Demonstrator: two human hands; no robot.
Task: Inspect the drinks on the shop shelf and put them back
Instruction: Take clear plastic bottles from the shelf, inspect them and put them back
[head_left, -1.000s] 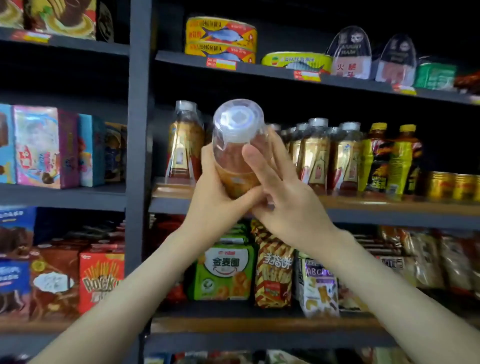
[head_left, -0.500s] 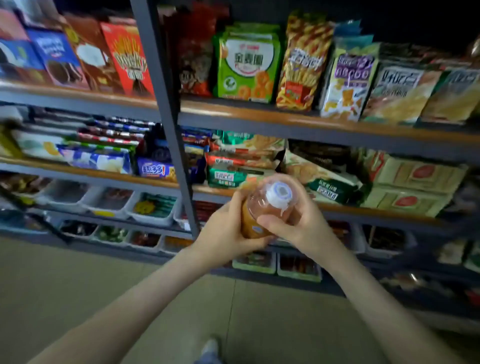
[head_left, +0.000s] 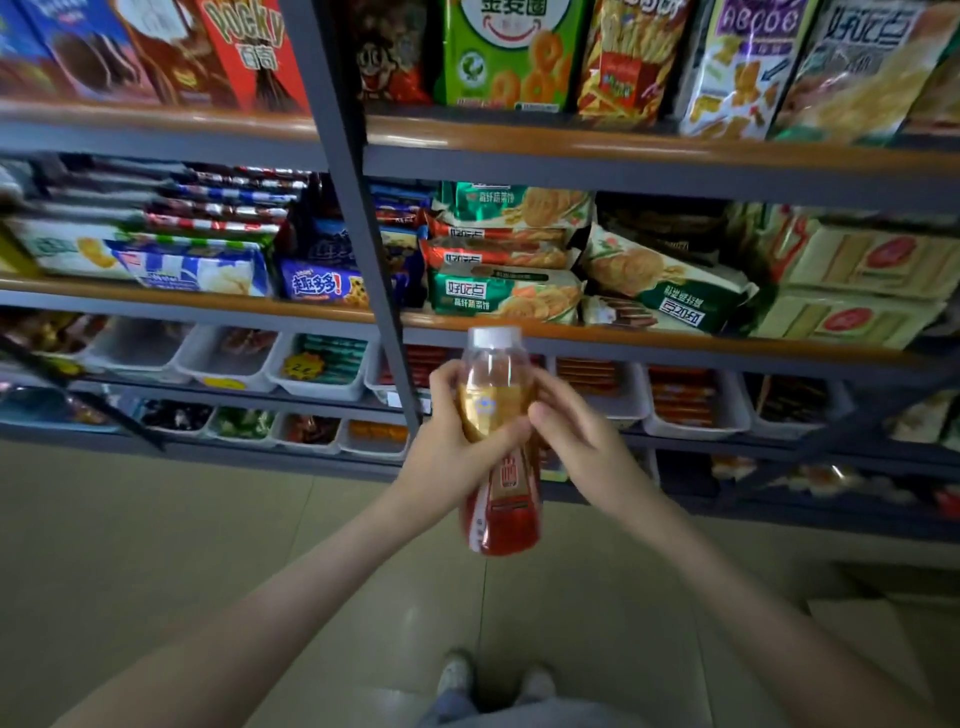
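A clear plastic drink bottle (head_left: 498, 499) with a white cap, amber liquid and a red and gold label stands nearly upright in front of me, below the snack shelves. My left hand (head_left: 449, 457) grips its upper body from the left, thumb across the front. From the right, my right hand (head_left: 576, 441) holds the bottle's shoulder with its fingers curled against it. The drinks shelf itself is out of view above.
Dark metal shelving (head_left: 623, 166) fills the upper half, with snack bags and biscuit packs on wooden-edged shelves. White bins (head_left: 234, 364) of small sweets line the lower rows. A shelf upright (head_left: 363, 249) runs just left of the bottle. Tiled floor (head_left: 182, 545) and my shoes (head_left: 493, 675) lie below.
The view has dropped from the drinks shelf to the lower shelves and floor. The bottle, tipped cap-first toward me before, now stands upright lower down, its label showing, in both hands throughout.
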